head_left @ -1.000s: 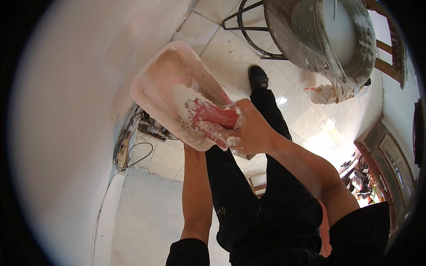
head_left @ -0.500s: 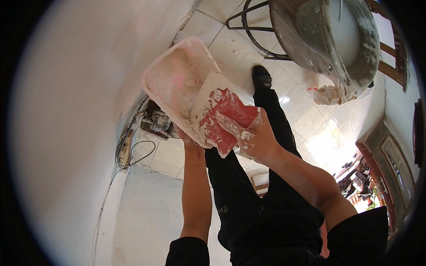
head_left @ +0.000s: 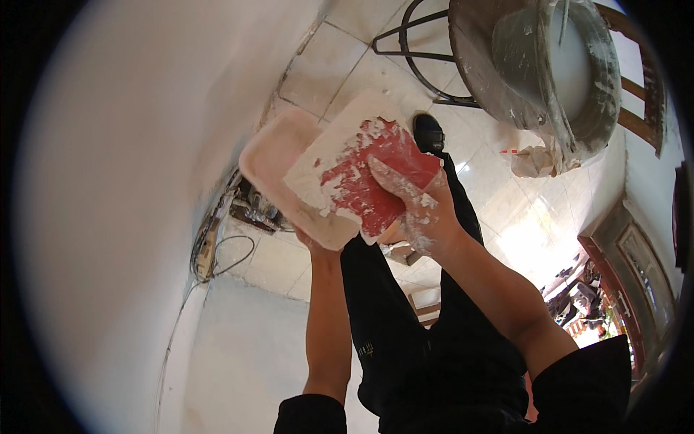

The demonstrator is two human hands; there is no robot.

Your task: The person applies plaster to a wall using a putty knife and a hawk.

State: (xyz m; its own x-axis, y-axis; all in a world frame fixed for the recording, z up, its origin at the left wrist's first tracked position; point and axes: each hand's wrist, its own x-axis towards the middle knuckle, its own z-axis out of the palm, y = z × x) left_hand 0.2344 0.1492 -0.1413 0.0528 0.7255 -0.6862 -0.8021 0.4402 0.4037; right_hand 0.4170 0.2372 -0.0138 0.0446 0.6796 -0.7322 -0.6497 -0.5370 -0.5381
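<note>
Right hand (head_left: pixel 423 210) grips red trowel (head_left: pixel 365 177); left hand (head_left: pixel 311 242) cups tray (head_left: pixel 271 155).

bright daylight | glare on floor tiles (head_left: pixel 531 231) | white wall (head_left: pixel 130 202) overexposed, soft | fisheye bending, dark rim

Trowel (head_left: pixel 369 181) lies over tray (head_left: pixel 271 155); bucket (head_left: pixel 549 65) behind, right.

no packages, labels, signs or screens show anywhere here (not on the wall or floor either).
</note>
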